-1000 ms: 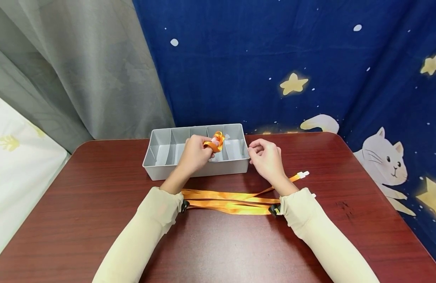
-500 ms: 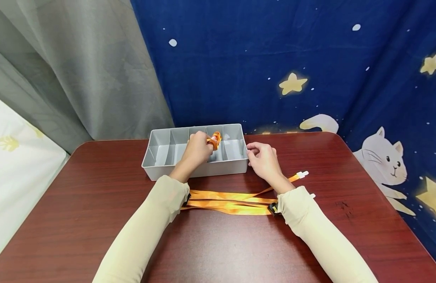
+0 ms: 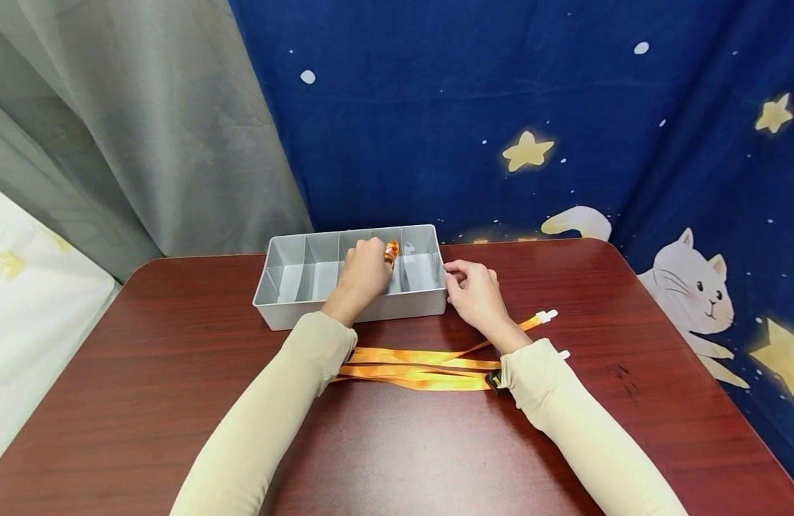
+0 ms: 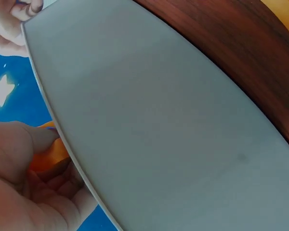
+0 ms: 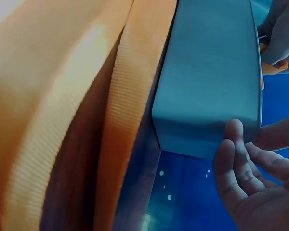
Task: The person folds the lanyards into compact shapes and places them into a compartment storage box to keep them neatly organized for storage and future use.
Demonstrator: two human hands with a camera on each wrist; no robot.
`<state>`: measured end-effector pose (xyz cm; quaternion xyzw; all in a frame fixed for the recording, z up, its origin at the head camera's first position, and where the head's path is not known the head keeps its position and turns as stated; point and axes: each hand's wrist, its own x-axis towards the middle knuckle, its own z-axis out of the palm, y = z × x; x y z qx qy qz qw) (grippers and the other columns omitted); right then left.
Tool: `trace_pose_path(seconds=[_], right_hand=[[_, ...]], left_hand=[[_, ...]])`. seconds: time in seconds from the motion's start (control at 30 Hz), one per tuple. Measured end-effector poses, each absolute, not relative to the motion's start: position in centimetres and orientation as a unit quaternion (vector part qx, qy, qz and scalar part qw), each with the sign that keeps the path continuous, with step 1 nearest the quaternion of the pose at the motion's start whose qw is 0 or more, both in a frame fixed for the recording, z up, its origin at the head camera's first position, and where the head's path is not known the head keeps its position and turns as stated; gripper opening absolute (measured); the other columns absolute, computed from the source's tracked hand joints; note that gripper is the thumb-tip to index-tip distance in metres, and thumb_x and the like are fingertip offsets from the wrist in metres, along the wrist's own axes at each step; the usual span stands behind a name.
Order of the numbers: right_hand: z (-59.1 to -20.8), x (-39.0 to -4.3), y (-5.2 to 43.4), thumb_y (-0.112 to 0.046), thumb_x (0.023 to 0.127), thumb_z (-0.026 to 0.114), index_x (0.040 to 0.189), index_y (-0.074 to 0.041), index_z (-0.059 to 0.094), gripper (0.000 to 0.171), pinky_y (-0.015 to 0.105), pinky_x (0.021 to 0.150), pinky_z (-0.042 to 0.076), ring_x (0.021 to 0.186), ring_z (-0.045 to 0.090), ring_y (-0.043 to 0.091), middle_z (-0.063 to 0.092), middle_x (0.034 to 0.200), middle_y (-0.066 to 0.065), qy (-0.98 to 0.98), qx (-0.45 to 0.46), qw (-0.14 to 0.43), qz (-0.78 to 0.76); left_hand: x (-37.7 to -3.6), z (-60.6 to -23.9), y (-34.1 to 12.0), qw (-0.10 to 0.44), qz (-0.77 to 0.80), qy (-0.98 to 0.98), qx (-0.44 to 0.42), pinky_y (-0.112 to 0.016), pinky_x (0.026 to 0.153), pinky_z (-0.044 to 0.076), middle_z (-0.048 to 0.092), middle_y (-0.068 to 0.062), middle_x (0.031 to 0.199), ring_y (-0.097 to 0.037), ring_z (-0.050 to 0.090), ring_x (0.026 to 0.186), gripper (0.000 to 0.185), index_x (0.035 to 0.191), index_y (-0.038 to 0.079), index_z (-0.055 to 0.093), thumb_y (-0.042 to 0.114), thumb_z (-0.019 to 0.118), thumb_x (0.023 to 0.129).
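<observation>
A grey divided tray [image 3: 287, 312] stands at the back of the wooden table. My left hand [image 3: 379, 254] reaches into one of its middle compartments and pinches a small rolled orange ribbon [image 3: 392, 252]. In the left wrist view the same hand [image 4: 24, 192] grips the ribbon roll [image 4: 49, 155] just behind the tray's outer wall [image 4: 159, 120]. My right hand [image 3: 450, 276] sits at the tray's right end, fingers loosely curled and touching its corner. Its fingers [image 5: 243, 175] hold nothing beside the tray wall [image 5: 212, 86].
Long orange straps [image 3: 423, 362] lie across the table under my forearms, with a white clip [image 3: 547, 316] at the right and a black buckle [image 3: 496, 380]. The straps [image 5: 62, 120] fill the right wrist view. A blue star curtain [image 3: 532, 143] hangs behind.
My left hand has carried the ribbon roll forward and down into the tray compartment. My right hand has shifted left up to the tray's right end.
</observation>
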<state>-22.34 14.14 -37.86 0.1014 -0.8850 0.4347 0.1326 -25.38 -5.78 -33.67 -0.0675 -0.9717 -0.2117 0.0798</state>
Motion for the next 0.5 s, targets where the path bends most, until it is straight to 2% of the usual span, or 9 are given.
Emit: trace_pose_path(seconds=[0.13, 0.3, 0.5], right_hand=[[-37.9, -22.4, 14.2, -0.009, 0.095, 0.062, 0.112, -0.001, 0.072, 0.021, 0.033, 0.063, 0.055, 0.055, 0.066, 0.014, 0.073, 0.083, 0.012, -0.881, 0.105, 0.130, 0.443], [-37.9, -22.4, 14.3, -0.009, 0.095, 0.063, 0.112, -0.001, 0.072, 0.021, 0.030, 0.061, 0.054, 0.055, 0.066, 0.013, 0.073, 0.083, 0.011, -0.880, 0.106, 0.125, 0.446], [-37.9, -22.4, 14.4, -0.009, 0.095, 0.062, 0.113, -0.002, 0.072, 0.021, 0.031, 0.063, 0.054, 0.055, 0.066, 0.013, 0.073, 0.083, 0.009, -0.881, 0.108, 0.124, 0.443]], left_hand=[[-25.5, -33.8, -5.3, 0.088, -0.158, -0.980, -0.077, -0.052, 0.070, 0.053, 0.069, -0.016, 0.087, -0.037, 0.067, 0.080, 0.012, 0.075, 0.006, 0.062, 0.005, 0.061, 0.087], [-25.7, -34.1, -4.8, 0.101, -0.088, -0.987, -0.094, -0.050, 0.067, 0.054, 0.072, -0.014, 0.089, -0.034, 0.068, 0.079, 0.010, 0.083, 0.006, 0.069, 0.010, 0.063, 0.090], [-25.7, -34.2, -4.4, 0.092, -0.034, -0.986, -0.131, -0.049, 0.067, 0.055, 0.072, -0.013, 0.088, -0.033, 0.069, 0.081, 0.008, 0.085, 0.008, 0.072, 0.012, 0.067, 0.090]])
